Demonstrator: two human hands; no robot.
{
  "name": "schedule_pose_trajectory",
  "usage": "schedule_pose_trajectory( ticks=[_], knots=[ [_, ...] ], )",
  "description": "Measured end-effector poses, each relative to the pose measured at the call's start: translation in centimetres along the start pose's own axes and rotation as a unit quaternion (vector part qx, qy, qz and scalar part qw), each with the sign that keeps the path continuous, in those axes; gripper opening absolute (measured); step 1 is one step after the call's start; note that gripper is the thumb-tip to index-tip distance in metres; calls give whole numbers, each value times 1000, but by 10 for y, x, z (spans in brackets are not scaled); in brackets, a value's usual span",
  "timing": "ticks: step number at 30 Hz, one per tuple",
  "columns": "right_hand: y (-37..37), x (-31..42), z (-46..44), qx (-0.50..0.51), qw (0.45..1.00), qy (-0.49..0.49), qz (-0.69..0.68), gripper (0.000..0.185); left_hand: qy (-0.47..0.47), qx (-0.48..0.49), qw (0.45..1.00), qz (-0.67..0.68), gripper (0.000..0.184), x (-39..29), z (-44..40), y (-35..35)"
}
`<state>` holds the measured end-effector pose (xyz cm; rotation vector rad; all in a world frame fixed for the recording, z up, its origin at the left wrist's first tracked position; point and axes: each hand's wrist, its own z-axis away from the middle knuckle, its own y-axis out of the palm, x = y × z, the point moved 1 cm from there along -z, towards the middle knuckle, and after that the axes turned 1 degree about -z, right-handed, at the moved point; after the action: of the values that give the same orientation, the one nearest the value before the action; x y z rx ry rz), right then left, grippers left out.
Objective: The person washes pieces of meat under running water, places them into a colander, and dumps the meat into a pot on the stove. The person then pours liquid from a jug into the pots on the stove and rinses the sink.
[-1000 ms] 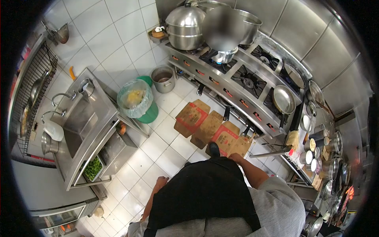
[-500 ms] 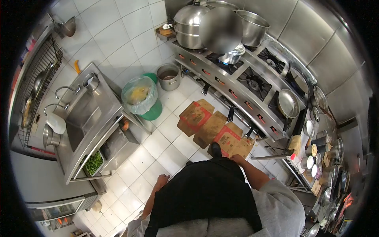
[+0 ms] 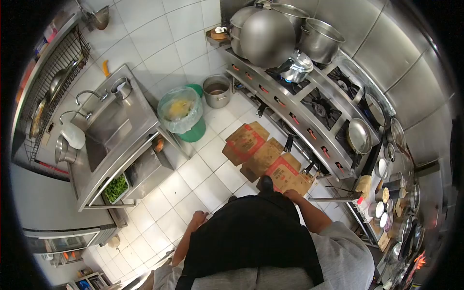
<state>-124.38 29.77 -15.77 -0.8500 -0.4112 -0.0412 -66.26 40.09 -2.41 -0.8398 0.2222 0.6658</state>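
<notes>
My left hand (image 3: 199, 218) hangs at the left side of the black apron (image 3: 251, 237), over the white floor tiles, with its fingers curled. My right hand (image 3: 293, 195) is at the apron's right edge, near the flattened cardboard (image 3: 285, 173) on the floor; its fingers are too small to make out. Whether either hand holds anything does not show. A black shoe (image 3: 265, 183) stands at the cardboard's edge. Ahead is the stove (image 3: 295, 116), with a lidded pot (image 3: 298, 67) over a blue flame and a frying pan (image 3: 360, 136) at its right.
A steel sink (image 3: 111, 133) stands at the left, above a tray of greens (image 3: 116, 189). Beyond are a lined green bin (image 3: 193, 130) and a floor pot (image 3: 217, 92). Containers (image 3: 380, 209) crowd the right-hand counter. Large pots (image 3: 322, 41) line the stove's back.
The view has turned, so the sink, bin and stove sit further right in the picture. Both hands stay beside the apron, nearly unmoved. More of the lidded pot on the flame shows.
</notes>
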Motion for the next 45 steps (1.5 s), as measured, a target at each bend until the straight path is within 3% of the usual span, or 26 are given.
schedule_pose_trajectory(
  ticks=[2, 3, 4, 5, 6, 7, 8, 10, 12, 17, 18, 21, 24, 27, 30, 33, 36, 38, 39, 41, 42, 43, 45],
  knots=[
    [-27, 27, 9, 12, 996, -46, 71, 33, 126, 20, 992, 5, 44, 42, -29, 24],
    [-39, 40, 10, 19, 992, -69, 106, 33, 124, 29, 991, 27, 43, 45, -30, 25],
    [-41, 45, 5, 11, 999, -40, 35, 33, 122, 37, 991, 49, 42, 47, -29, 24],
    [-42, 48, -1, 4, 999, -12, -34, 32, 54, 42, 993, 92, 41, 31, -12, 7],
    [-42, 49, -6, -3, 994, 16, -104, 32, 55, 42, 991, 119, 39, 27, -8, 1],
    [-41, 48, -13, -8, 997, -17, -80, 33, 56, 43, 987, 145, 38, 38, -14, 7],
    [-39, 47, -21, -12, 997, -51, -56, 33, 124, 37, 979, 157, 37, 53, -20, 12],
    [-49, 59, -22, -40, 994, -97, -34, 30, 118, 27, 965, 234, 36, 54, -16, 12],
    [-76, 94, -6, -87, 988, -122, -41, 24, -30, 21, 934, 356, 35, 7, 18, -16],
    [-62, 79, -70, 39, 969, -177, 167, 29, -10, 21, 935, 354, 35, 15, -8, -7],
    [-57, 77, -85, 58, 954, -188, 225, 28, 12, 11, 940, 342, 34, 24, -16, 1],
    [-53, 68, -120, 43, 941, -269, 203, 28, 94, -44, 955, 279, 32, 44, -28, 13],
    [-47, 93, -173, 145, 964, -213, 62, 28, 184, -123, 957, 186, 29, 40, -13, -4],
    [-69, 137, -210, 76, 953, -268, 121, 25, 177, -153, 961, 149, 27, 92, -43, 23],
    [-126, 227, -218, -21, 963, -224, 146, 21, 193, -144, 966, 90, 27, 94, -47, -11],
    [-139, 250, -263, 53, 878, -384, 281, 17, 210, -128, 969, 32, 29, 80, -33, -57],
    [-177, 290, -265, 38, 883, -380, 272, 15, 146, -82, 982, -90, 29, 92, -38, -89],
    [-195, 307, -268, 85, 937, -296, 164, 14, 116, -97, 985, -78, 30, 102, -39, -101],
    [-201, 311, -272, 107, 956, -252, 109, 14, 102, -106, 987, -72, 31, 108, -39, -105],
    [-175, 291, -316, 71, 913, -355, 189, 14, 26, -100, 991, 83, 32, 132, -50, -100],
    [-155, 279, -338, 54, 885, -404, 226, 14, 24, -96, 992, 75, 34, 150, -56, -88],
    [-145, 272, -349, 53, 891, -376, 250, 14, 21, -92, 993, 67, 36, 167, -61, -77],
    [-131, 257, -370, 50, 898, -316, 301, 15, 98, -89, 984, -115, 42, 193, -81, -51]
  ],
)
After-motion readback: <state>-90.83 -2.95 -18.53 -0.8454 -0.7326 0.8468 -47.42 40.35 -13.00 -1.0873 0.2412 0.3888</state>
